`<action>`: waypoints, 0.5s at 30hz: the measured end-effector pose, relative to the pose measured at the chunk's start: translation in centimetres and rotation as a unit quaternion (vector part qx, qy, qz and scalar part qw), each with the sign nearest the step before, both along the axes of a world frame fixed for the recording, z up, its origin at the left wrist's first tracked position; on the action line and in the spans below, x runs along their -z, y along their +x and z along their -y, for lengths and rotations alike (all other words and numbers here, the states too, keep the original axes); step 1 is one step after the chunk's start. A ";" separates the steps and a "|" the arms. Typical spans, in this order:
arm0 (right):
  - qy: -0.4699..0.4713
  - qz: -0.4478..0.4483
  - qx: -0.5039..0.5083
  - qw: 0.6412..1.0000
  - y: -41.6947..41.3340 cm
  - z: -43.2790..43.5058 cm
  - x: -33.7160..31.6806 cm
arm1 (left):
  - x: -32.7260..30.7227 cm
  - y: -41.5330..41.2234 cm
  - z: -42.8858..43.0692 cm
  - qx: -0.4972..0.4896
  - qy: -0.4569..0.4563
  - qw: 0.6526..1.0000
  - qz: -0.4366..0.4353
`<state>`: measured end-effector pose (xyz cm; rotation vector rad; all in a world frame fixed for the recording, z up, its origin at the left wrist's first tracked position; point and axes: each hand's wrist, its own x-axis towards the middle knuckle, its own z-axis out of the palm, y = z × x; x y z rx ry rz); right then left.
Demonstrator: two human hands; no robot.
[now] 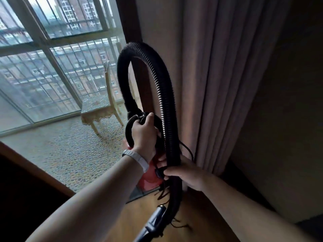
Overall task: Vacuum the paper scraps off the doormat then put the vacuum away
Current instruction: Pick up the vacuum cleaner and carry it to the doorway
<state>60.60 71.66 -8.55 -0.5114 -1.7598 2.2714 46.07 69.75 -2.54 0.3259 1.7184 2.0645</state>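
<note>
A red vacuum (149,179) with a black carry handle (130,130) hangs in front of me, beside the curtain. My left hand (145,135) grips that handle from above; a white band sits on its wrist. The black ribbed hose (157,81) arches up from the vacuum's top and comes down on the right. My right hand (183,172) holds the hose's descending part together with the black cord (187,149). The hose's rigid end piece (153,222) points down at the bottom of the view. No doormat or paper scraps are in sight.
Beige curtains (218,84) hang close on the right, a dark wall behind them. A pale chair (103,107) stands on the pebble-patterned floor (70,154) by large barred windows (52,58). Wooden floor (192,215) lies beneath the vacuum. A dark edge crosses the lower left.
</note>
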 end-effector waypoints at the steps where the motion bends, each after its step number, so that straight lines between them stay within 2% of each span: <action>1: -0.008 0.006 -0.018 1.000 -0.5 0.4 -0.1 | -0.1 -0.6 0.6 -0.005 0.003 1.000 0.005; 6: 0.027 0.076 -0.138 0.987 -3.3 3.3 1.2 | 0.0 -4.6 3.6 -0.031 0.025 0.999 0.008; 9: 0.078 0.126 -0.131 0.980 -3.5 4.2 2.8 | -0.2 -7.4 5.4 -0.042 0.036 0.998 0.006; 12: 0.103 0.147 -0.105 0.978 -3.4 3.4 3.9 | -0.8 -8.4 7.4 -0.034 -0.007 0.999 -0.031; 15: 0.117 0.165 -0.125 0.971 -3.3 3.0 4.6 | -0.8 -9.1 9.1 -0.020 -0.037 0.996 -0.073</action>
